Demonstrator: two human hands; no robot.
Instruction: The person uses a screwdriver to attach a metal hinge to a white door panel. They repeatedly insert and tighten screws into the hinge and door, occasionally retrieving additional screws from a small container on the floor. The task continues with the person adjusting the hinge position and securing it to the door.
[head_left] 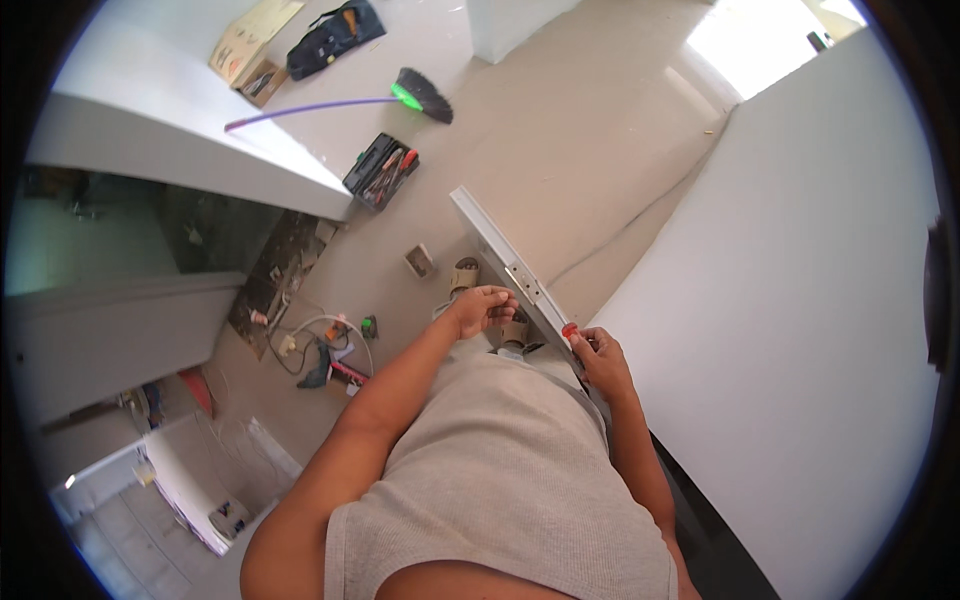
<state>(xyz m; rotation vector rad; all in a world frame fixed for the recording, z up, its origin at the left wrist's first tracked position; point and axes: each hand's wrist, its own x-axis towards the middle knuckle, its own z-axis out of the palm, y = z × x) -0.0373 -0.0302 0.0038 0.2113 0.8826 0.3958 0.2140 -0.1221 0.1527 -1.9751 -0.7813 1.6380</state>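
In front of my body a white door panel (pixel 480 221) stands on edge, its narrow side facing up. A metal lock plate (pixel 524 284) with several holes is set in that edge. Beside the plate is my left hand (pixel 484 310), thumb and fingers pinched together; anything between them is too small to make out. Lower along the same edge, my right hand (pixel 606 364) grips a red-handled screwdriver (pixel 570 330). Only the red handle end shows; its shaft is hidden.
An open toolbox (pixel 383 172) with tools lies beyond the panel, near a broom (pixel 420 94) and a dark bag (pixel 335 38). A small box (pixel 420 261) sits by my feet. Cables and a power tool (pixel 316 364) litter the left floor. A white wall (pixel 790 300) rises at right.
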